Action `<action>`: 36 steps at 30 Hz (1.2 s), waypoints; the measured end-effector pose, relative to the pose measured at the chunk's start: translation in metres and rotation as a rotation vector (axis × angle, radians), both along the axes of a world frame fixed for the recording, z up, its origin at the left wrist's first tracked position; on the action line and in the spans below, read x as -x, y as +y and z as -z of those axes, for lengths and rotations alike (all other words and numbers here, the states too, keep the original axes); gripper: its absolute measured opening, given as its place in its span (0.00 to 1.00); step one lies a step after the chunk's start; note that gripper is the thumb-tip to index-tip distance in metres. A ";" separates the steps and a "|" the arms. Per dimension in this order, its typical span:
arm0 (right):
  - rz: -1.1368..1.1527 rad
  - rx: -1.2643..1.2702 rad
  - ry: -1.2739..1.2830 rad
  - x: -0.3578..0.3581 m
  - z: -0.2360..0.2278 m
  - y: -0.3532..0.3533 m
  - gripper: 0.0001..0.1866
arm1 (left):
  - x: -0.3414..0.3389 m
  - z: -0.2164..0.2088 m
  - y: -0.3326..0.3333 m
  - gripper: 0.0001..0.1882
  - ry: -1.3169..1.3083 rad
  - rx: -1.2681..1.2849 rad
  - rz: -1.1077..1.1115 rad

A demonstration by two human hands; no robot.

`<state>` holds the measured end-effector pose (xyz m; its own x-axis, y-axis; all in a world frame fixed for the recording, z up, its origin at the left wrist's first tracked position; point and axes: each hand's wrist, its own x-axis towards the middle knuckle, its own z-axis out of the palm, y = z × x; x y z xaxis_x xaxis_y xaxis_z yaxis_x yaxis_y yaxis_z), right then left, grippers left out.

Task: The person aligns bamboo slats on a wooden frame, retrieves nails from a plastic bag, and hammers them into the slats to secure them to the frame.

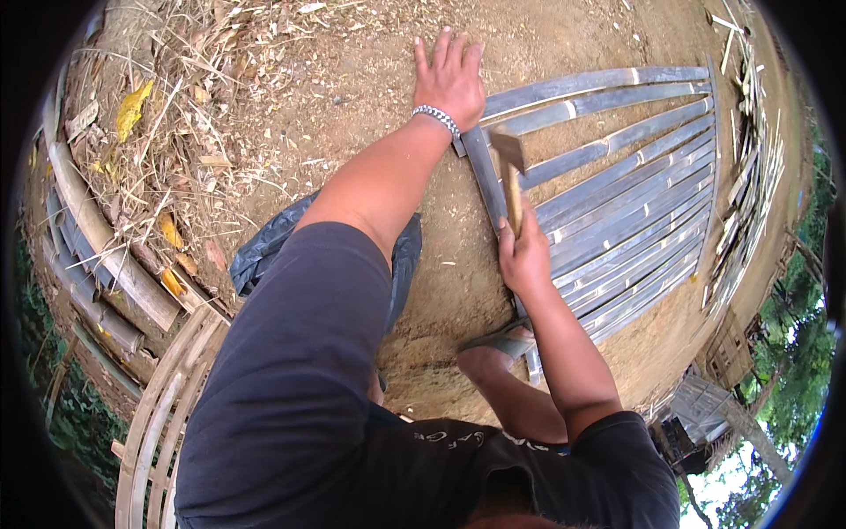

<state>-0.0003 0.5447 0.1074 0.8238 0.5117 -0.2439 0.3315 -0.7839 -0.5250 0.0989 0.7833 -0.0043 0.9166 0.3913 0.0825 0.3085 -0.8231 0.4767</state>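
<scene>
Left to right: stacked bamboo poles (106, 256) and a dark plastic bag (264, 251) border the dirt. The left hand (449, 75), flat and open, steadies the crosspiece (485, 176); the right hand (522, 256), closed around a hammer (509, 167), is poised over it. Nailing step, judged midway; a square blow comes next. Bamboo slats (634, 212) fan rightward.

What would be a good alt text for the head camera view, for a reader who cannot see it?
Seen from above, a person's right hand grips a wooden-handled hammer over a panel of grey bamboo slats on bare dirt ground. The left hand, with a bracelet at the wrist, presses flat at the panel's end.
</scene>
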 end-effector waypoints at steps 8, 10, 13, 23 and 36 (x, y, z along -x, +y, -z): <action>0.134 0.225 0.269 0.003 0.027 0.009 0.20 | 0.000 0.003 -0.007 0.28 -0.008 0.026 0.000; 0.157 0.072 0.218 0.002 0.015 0.013 0.23 | 0.000 0.001 -0.004 0.28 0.022 0.014 0.000; 0.183 -0.352 0.041 0.026 0.028 -0.005 0.20 | 0.001 0.002 -0.002 0.29 -0.010 0.006 0.000; 0.237 -0.098 0.016 0.029 0.007 0.025 0.13 | 0.001 0.004 -0.003 0.30 0.002 0.009 -0.008; 0.249 -0.348 0.005 0.023 -0.001 0.020 0.17 | -0.001 0.002 0.000 0.29 0.011 -0.027 -0.018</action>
<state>-0.0230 0.5646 0.1087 0.9317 0.3501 -0.0964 0.1512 -0.6154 -0.7735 0.0996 0.7834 -0.0066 0.9101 0.4059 0.0832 0.3289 -0.8297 0.4510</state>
